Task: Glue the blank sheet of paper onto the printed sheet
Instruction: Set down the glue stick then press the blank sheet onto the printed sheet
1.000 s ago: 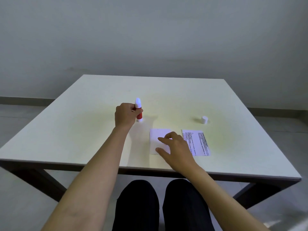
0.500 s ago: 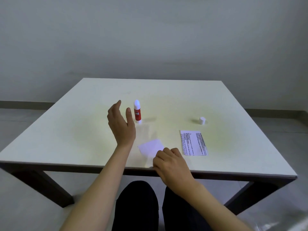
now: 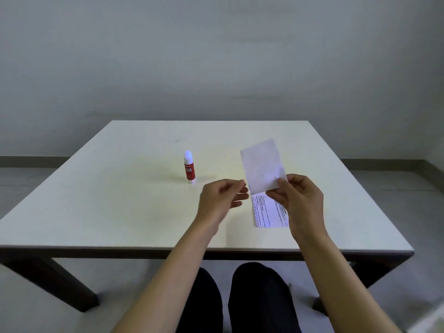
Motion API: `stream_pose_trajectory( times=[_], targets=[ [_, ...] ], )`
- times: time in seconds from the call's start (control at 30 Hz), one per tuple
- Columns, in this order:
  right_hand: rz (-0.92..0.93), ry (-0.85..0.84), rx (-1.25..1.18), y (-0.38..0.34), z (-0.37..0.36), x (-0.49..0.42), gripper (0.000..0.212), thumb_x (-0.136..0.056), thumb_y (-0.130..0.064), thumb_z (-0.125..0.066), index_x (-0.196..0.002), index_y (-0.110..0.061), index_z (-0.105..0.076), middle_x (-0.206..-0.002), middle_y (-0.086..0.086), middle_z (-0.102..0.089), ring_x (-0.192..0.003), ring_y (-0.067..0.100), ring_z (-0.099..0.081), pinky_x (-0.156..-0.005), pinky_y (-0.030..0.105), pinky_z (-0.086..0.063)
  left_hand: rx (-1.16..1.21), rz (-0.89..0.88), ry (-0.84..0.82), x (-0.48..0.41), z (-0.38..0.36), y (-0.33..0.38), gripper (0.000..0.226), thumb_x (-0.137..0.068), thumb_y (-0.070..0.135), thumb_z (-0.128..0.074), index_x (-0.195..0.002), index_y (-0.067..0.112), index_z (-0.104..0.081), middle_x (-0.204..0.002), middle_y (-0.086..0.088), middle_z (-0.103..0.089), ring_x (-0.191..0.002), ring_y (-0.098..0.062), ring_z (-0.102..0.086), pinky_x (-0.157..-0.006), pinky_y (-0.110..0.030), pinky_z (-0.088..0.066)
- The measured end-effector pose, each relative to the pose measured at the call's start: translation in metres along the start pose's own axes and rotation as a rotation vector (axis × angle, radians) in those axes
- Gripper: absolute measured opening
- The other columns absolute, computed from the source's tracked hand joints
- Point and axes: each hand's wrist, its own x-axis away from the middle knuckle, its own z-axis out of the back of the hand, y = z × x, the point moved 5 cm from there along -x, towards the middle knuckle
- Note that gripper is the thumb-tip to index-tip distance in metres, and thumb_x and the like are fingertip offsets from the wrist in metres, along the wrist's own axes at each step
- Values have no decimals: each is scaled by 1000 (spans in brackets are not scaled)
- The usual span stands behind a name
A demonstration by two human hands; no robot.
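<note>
My right hand [image 3: 300, 200] pinches the lower right corner of the blank sheet [image 3: 263, 164] and holds it upright in the air, above the printed sheet [image 3: 266, 211]. The printed sheet lies flat on the table, partly hidden by my right hand. My left hand [image 3: 222, 199] hovers just left of the blank sheet's lower edge, fingers curled and apart, holding nothing. The red glue stick [image 3: 189, 168] stands upright with its cap off, to the left of both hands.
The white table [image 3: 120, 200] fills the view, with its near edge close to my dark-trousered legs [image 3: 240, 304]. A grey wall rises behind it. The glue stick's cap is hidden behind the raised sheet.
My right hand lifted the blank sheet off the table and carried it right, over the printed sheet. My left hand, which let go of the glue stick earlier, moved right toward the sheet.
</note>
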Motion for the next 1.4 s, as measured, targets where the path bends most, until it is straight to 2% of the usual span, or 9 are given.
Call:
stream_pose_trajectory(
  times=[0.13, 0.3, 0.43, 0.63, 0.77, 0.93, 1.07, 1.2, 1.4],
  targets=[
    [-41, 5, 13, 7, 9, 2, 4, -87, -2, -61, -84, -4, -60, -72, 13, -70, -67, 25, -73, -63, 25, -60, 71, 57, 6, -3, -14, 4, 9, -83, 10, -68, -74, 14, -69, -64, 7, -72, -62, -9, -72, -64, -21, -57],
    [-69, 2, 213, 9, 29, -8, 7, -86, -7, -62, -80, -6, -64, -75, 11, -67, -64, 24, -66, -58, 27, -56, -103, 105, -10, -5, -21, -5, 17, -78, 10, -66, -62, 16, -66, -52, 10, -69, -53, -3, -68, -61, -20, -45],
    [-26, -14, 521, 16, 40, -20, 16, -84, -10, -64, -68, -11, -65, -60, 1, -63, -50, 8, -55, -53, 25, -43, -263, 81, 15, -3, -23, -16, 17, -76, 12, -67, -59, 17, -65, -50, 11, -66, -53, -5, -67, -62, -18, -44],
    [-75, -14, 822, 32, 51, -32, 18, -82, -15, -65, -64, -16, -64, -58, -3, -62, -52, 10, -52, -47, 19, -34, -527, 95, 4, -5, -29, -32, 16, -72, 17, -66, -57, 22, -65, -63, 6, -70, -62, -16, -63, -66, -29, -51],
    [-82, -20, 899, 39, 55, -34, 14, -83, -14, -64, -70, -12, -66, -55, -5, -60, -51, 5, -51, -45, 17, -33, -603, 103, 1, -6, -31, -39, 17, -74, 19, -66, -57, 23, -65, -77, -2, -75, -71, -20, -65, -68, -31, -51],
    [-39, -50, 966, 39, 53, -37, 12, -84, -13, -65, -72, -10, -66, -56, -7, -57, -54, 4, -50, -46, 15, -34, -625, 111, -14, -8, -31, -42, 16, -73, 19, -66, -57, 22, -65, -76, -3, -75, -81, -24, -70, -72, -35, -54],
    [8, -67, 1018, 41, 51, -37, 11, -83, -11, -64, -75, -5, -67, -57, -7, -55, -58, 9, -50, -51, 18, -36, -642, 103, -22, -9, -30, -43, 14, -72, 18, -67, -58, 20, -67, -72, -3, -74, -76, -24, -69, -67, -32, -51],
    [30, -80, 1051, 42, 50, -36, 12, -82, -9, -62, -70, -8, -63, -56, -7, -54, -62, 15, -50, -52, 19, -37, -659, 98, -33, -9, -30, -45, 16, -72, 18, -69, -56, 22, -65, -62, 6, -66, -60, -16, -56, -60, -24, -42],
    [65, -68, 1048, 42, 50, -35, 10, -82, -7, -61, -72, -5, -62, -57, -6, -53, -59, 12, -47, -51, 20, -35, -678, 90, -42, -12, -30, -47, 10, -71, 20, -70, -62, 20, -69, -64, 7, -66, -60, -15, -56, -58, -23, -39]
  ],
)
